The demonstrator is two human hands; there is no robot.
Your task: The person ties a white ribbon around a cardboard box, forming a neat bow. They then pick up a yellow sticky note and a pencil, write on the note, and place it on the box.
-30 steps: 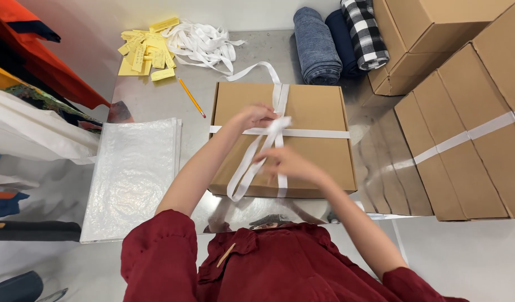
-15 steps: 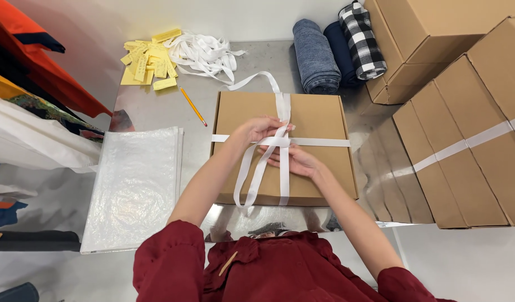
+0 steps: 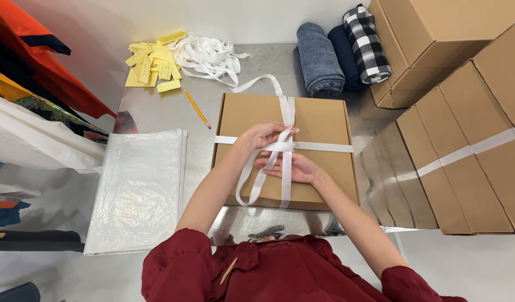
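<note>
**Hands at the ribbon crossing on a flat cardboard box**

A flat brown cardboard box (image 3: 319, 126) lies on a metal table (image 3: 156, 112), directly before the person. A white ribbon (image 3: 287, 168) runs across the lid in two bands, one lengthwise and one crosswise, meeting near the centre. The left hand (image 3: 263, 134) rests on the lid at this crossing, fingers curled and pinching the ribbon where the bands meet. The right hand (image 3: 294, 168) lies just below it, palm partly up, fingers loosely bent around the ribbon; whether it grips firmly or merely supports the strand cannot be told. A loose loop of ribbon hangs toward the near edge of the box, and a free tail trails off the far edge toward a pile of white ribbon (image 3: 207, 56).

Around the box: a stack of clear plastic bags (image 3: 137, 190) at the left, a yellow pencil (image 3: 197, 109), yellow paper slips (image 3: 151, 64), rolled fabrics (image 3: 338, 56) in grey, dark blue and black-and-white check at the far side, and further cardboard boxes (image 3: 464, 145), some already banded, at the right.

Judged risk: if the pinch at the crossing slackens, the bands would likely loosen and slide off centre. The hanging loop may twist as it is drawn, leaving the ribbon creased rather than flat. The free tail could snag on the ribbon pile.
</note>
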